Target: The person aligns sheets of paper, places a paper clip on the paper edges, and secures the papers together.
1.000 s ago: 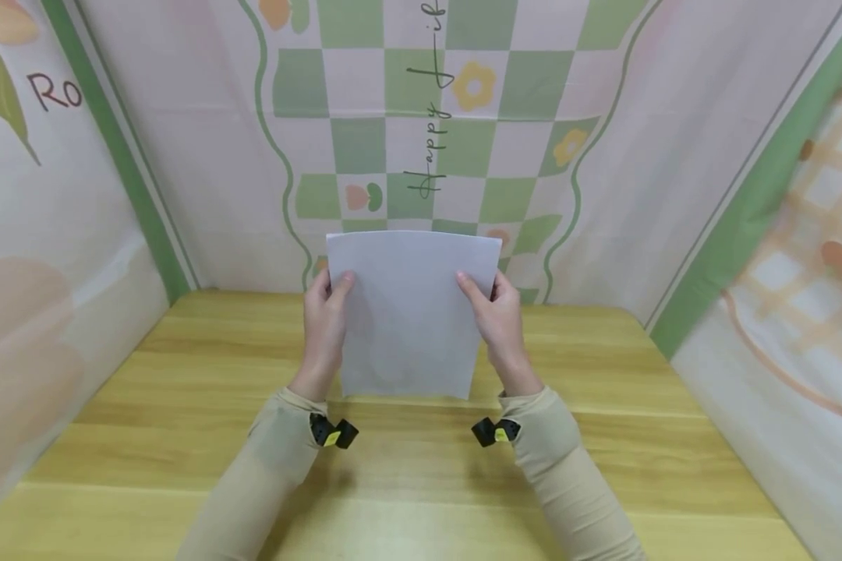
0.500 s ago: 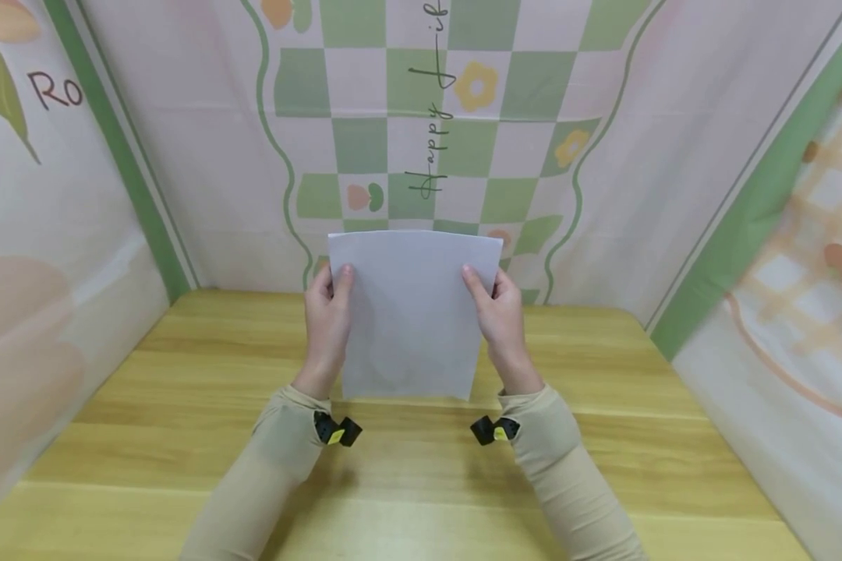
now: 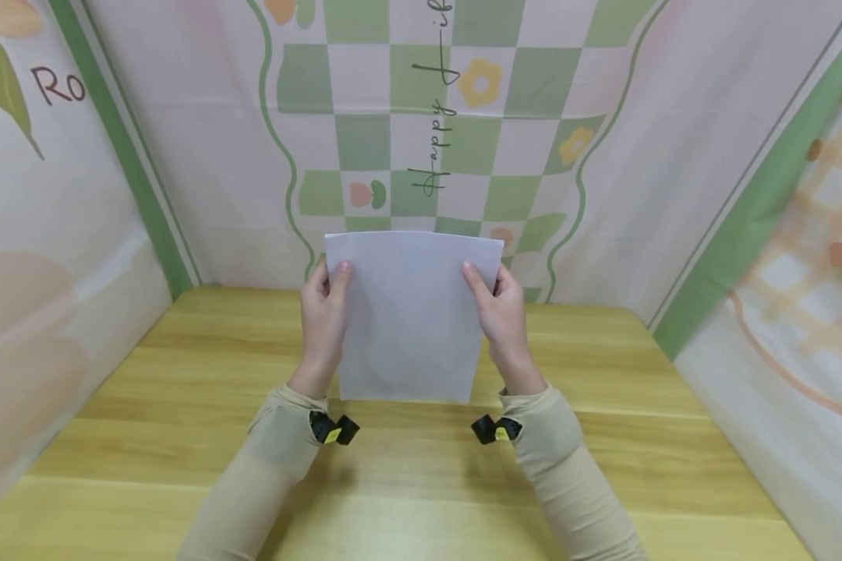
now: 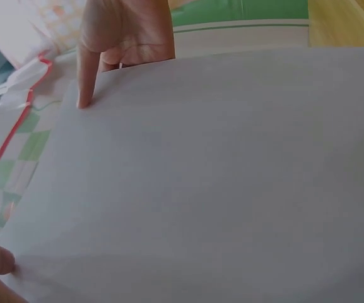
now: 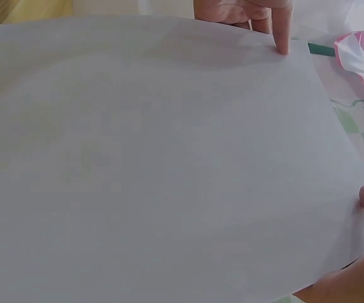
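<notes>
Beige cloth makes the left sleeve [image 3: 270, 460], which ends below the left hand [image 3: 323, 323], whose thumb lies on the near face of a white sheet of paper [image 3: 410, 319] and pinches its left edge against fingers mostly hidden behind. Between the two grips the sheet spans over the wooden table [image 3: 421, 506], its top edge just above the thumbs and a green-and-white checked curtain [image 3: 421, 140] beyond. The right hand [image 3: 503, 319] pinches the opposite edge likewise, thumb in front, with a black device [image 3: 496, 429] below that grip.
</notes>
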The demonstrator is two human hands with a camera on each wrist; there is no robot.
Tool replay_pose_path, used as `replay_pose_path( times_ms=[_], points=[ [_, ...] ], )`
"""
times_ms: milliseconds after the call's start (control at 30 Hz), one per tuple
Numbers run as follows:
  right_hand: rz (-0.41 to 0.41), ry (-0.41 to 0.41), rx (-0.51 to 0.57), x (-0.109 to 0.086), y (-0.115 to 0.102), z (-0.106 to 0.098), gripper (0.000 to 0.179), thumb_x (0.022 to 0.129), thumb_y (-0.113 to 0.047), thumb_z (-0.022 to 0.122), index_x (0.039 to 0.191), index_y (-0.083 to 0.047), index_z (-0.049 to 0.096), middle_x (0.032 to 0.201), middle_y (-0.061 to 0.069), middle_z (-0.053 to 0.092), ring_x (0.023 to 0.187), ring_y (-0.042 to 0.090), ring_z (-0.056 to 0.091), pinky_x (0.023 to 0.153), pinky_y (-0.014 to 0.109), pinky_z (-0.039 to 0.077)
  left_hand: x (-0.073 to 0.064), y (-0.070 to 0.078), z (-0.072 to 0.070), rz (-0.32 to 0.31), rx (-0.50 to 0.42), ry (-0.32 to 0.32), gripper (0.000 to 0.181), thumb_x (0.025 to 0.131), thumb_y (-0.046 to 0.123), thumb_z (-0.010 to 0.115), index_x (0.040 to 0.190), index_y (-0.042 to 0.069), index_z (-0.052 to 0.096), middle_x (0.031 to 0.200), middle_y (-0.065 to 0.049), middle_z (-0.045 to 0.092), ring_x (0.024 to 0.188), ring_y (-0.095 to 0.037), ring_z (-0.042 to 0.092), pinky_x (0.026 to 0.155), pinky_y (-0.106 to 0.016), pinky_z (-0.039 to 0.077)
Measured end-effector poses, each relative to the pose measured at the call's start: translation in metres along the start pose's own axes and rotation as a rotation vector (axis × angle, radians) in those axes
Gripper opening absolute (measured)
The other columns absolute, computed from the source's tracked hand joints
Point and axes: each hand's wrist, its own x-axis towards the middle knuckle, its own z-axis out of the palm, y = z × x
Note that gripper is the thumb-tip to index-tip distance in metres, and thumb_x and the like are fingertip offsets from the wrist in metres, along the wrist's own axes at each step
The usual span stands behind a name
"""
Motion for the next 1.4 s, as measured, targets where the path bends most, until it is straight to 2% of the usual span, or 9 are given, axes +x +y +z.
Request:
replay_pose_path(
  times_ms=[267,533,767,1200,1400],
  points=[
    [-0.011,0.008,-0.004,0.002,-0.001,-0.002,0.041,0.093,-0.033,0.06,0.123,-0.005,0.056,0.104,0.004,0.06,0.093,0.015,0.057,0.08,0.028,0.047,0.003,0.003,0.0,-0.013,-0.001,-0.005,0.033,0.099,0.025,0.049,0.123,0.002,0.055,0.118,-0.012,0.059,0.105,-0.018,0.057,0.093,-0.035,0.045],
    [-0.04,0.008,-0.017,0.006,-0.003,-0.004,0.042,0.093,-0.035,0.059,0.121,-0.004,0.057,0.099,0.002,0.06,0.089,0.015,0.057,0.077,0.026,0.047,0.009,0.013,0.003,0.006,0.006,0.024,0.032,0.098,0.024,0.051,0.114,-0.002,0.058,0.103,-0.01,0.06,0.09,-0.015,0.054,0.076,-0.027,0.042],
    [-0.046,-0.008,-0.016,0.007,-0.007,-0.004,0.039,0.094,-0.034,0.058,0.118,-0.003,0.058,0.098,0.002,0.06,0.088,0.015,0.056,0.077,0.026,0.046,0.011,0.017,0.004,0.026,0.01,0.004,0.031,0.099,0.028,0.049,0.113,0.002,0.058,0.105,-0.01,0.061,0.094,-0.016,0.055,0.084,-0.029,0.044],
    [-0.017,-0.022,-0.017,0.007,-0.015,-0.005,0.038,0.094,-0.036,0.056,0.117,-0.006,0.058,0.097,-0.001,0.06,0.088,0.013,0.057,0.078,0.026,0.045,0.012,0.023,0.005,0.032,0.011,0.017,0.029,0.1,0.025,0.048,0.112,0.001,0.059,0.103,-0.007,0.061,0.095,-0.014,0.055,0.084,-0.026,0.043],
    [-0.043,-0.022,-0.006,0.008,-0.015,-0.006,0.031,0.094,-0.035,0.057,0.111,-0.009,0.059,0.093,-0.002,0.058,0.086,0.013,0.054,0.077,0.025,0.044,0.011,0.026,0.006,0.05,-0.013,0.009,0.023,0.099,0.024,0.049,0.101,0.003,0.058,0.091,-0.002,0.055,0.084,-0.013,0.049,0.071,-0.023,0.038]
  ],
)
